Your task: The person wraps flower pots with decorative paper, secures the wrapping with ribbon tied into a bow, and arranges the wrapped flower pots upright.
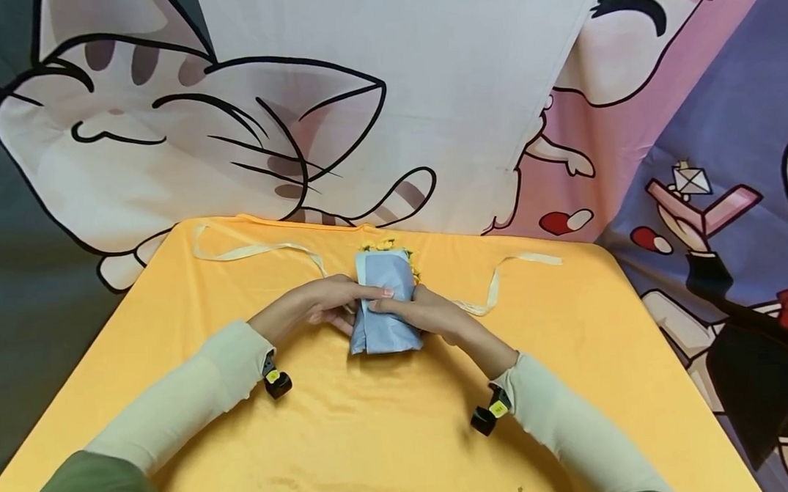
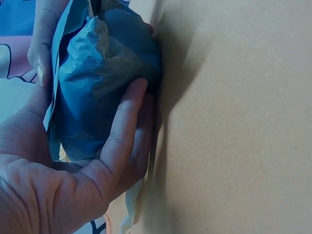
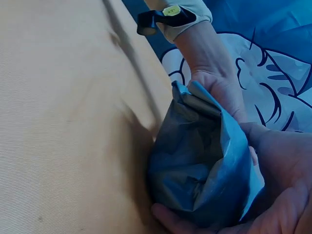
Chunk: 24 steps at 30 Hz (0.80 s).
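A small bouquet wrapped in blue paper [image 1: 393, 333] lies on the yellow cloth, yellow flowers [image 1: 382, 244] peeking out at its far end. My left hand [image 1: 333, 296] grips it from the left, thumb over the top and fingers curled round the side and under. From the right, my right hand [image 1: 433, 314] holds it the same way, its thumb near the other hand's. In the right wrist view the near end of the wrapping [image 3: 190, 146] is open and creased. The left wrist view shows fingers [image 2: 122, 126] along the wrap's crumpled underside.
A cream ribbon [image 1: 255, 250] runs out to the left behind the bouquet, and a ribbon length [image 1: 495, 289] extends to the right. The yellow tablecloth [image 1: 349, 439] reaches a cat-printed curtain [image 1: 467, 111] at the back. Each wrist wears a small black camera [image 1: 278, 384].
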Available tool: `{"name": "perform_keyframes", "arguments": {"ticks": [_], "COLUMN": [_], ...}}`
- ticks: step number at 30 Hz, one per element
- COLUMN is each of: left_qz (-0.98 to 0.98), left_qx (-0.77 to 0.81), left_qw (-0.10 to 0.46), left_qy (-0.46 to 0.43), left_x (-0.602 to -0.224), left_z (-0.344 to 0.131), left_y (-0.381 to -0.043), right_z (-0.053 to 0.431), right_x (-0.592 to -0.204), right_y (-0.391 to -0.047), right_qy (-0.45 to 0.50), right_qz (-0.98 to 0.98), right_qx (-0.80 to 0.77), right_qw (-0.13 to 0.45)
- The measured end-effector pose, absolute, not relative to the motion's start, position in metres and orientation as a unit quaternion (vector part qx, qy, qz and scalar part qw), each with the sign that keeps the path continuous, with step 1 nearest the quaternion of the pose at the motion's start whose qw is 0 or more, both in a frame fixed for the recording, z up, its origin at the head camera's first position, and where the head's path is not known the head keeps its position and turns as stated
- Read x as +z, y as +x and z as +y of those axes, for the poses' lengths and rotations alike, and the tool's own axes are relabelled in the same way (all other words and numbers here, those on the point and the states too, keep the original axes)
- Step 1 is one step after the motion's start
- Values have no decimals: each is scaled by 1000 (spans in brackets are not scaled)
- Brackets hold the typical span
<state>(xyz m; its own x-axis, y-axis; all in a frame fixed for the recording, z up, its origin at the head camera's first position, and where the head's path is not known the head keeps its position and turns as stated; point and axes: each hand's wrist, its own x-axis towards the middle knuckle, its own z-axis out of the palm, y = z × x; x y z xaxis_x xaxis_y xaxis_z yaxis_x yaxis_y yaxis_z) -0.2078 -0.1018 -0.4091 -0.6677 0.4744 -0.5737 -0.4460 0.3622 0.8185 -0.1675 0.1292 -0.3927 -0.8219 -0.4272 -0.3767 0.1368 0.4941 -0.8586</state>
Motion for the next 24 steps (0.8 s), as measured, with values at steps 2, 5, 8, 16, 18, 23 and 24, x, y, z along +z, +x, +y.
{"name": "perform_keyframes", "arguments": {"ticks": [2,5,8,16,18,23,24], "left_qz": [710,704,703,731,746,840,873], "left_qx": [570,574,573,554,552,496,453], "left_qw": [413,417,421,396,371,218,178], "left_qy": [9,13,19,33,27,-10,-24], "left_x": [-410,-410,-409,-403,-399,-395,-397], "left_z": [-102,-103,-105,-107,-120,-186,-200], "left_y": [-209,-209,-208,-207,-214,-245,-249], "right_z": [127,125,123,123,123,122,122], "right_x": [-391,-389,-388,-390,-391,-390,-390], "right_y": [-168,-168,-168,-167,-167,-165,-165], "right_qy": [-94,-98,-92,-54,-41,-31,-33], "right_qz": [821,836,852,870,878,898,900], "right_qx": [-487,-464,-441,-426,-413,-378,-374], "right_qw": [282,277,268,242,239,223,222]}}
